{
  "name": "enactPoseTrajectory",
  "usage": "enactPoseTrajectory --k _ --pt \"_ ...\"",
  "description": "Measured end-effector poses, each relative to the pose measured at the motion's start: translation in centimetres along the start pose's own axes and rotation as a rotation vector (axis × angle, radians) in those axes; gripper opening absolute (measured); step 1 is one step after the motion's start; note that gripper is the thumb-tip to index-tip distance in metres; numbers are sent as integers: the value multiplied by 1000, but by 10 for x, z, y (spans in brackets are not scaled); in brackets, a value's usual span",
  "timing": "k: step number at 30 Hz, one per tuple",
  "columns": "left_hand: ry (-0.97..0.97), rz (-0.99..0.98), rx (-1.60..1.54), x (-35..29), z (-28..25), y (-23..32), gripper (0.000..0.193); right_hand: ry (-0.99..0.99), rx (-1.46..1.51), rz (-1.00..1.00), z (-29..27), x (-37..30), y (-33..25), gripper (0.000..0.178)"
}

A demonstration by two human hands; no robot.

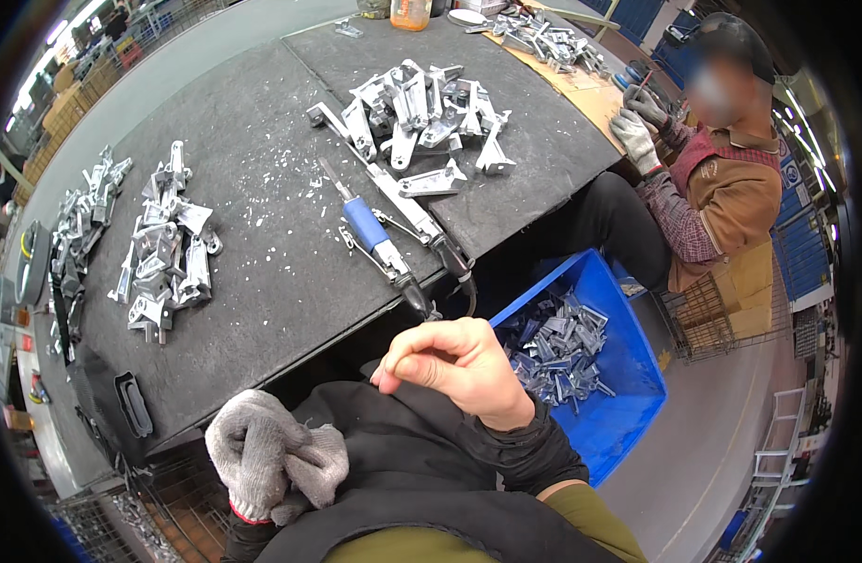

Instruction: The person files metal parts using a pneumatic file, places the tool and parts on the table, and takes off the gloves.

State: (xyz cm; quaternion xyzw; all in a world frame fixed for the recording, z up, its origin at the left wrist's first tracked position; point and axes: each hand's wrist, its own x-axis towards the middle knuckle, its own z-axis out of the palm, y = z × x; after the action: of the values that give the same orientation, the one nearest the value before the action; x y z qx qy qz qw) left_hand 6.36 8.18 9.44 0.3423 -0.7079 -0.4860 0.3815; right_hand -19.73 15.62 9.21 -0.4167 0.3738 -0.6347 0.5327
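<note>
My left hand (266, 455) wears a grey-and-white knit work glove with a red cuff edge. It is closed in front of my body; bunched knit fabric bulges at its side, and I cannot make out whether it grips anything. My right hand (459, 366) is bare, with thumb and fingertips pinched together over my dark apron (384, 432). Anything between those fingertips is too small to see. Just beyond it, at the table edge, lie a blue-sleeved air tool (365, 225) with a pointed tip and a silver air tool (403, 202). Neither hand touches them.
The dark table (262, 310) bears piles of silver metal brackets at the middle (421, 113), left (168, 244) and far left (83, 216). A blue bin (628, 375) of metal parts stands at my right. A gloved co-worker (731, 178) sits beyond it.
</note>
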Motion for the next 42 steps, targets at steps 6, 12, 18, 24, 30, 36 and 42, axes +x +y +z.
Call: enactPoseTrajectory --k 6,12,18,24,30,36,42 --pt "84 10 54 1 2 -8 25 98 81 -10 -8 7 10 12" --pt "64 755 526 42 13 -7 15 171 -34 -44 -21 11 11 9" --pt "302 -137 -93 39 2 -21 26 -57 -1410 -174 -27 11 -8 25" --pt "268 -384 -164 51 -15 -74 31 -833 -168 -644 17 8 -36 19" --pt "211 -386 50 56 -11 -72 24 -921 78 -587 76 -10 -40 11" --pt "178 -418 2 54 -11 -75 23 -1141 362 -643 80 24 -32 27" --pt "132 -394 166 57 -9 -79 20 -1137 -747 -559 90 16 -82 18"
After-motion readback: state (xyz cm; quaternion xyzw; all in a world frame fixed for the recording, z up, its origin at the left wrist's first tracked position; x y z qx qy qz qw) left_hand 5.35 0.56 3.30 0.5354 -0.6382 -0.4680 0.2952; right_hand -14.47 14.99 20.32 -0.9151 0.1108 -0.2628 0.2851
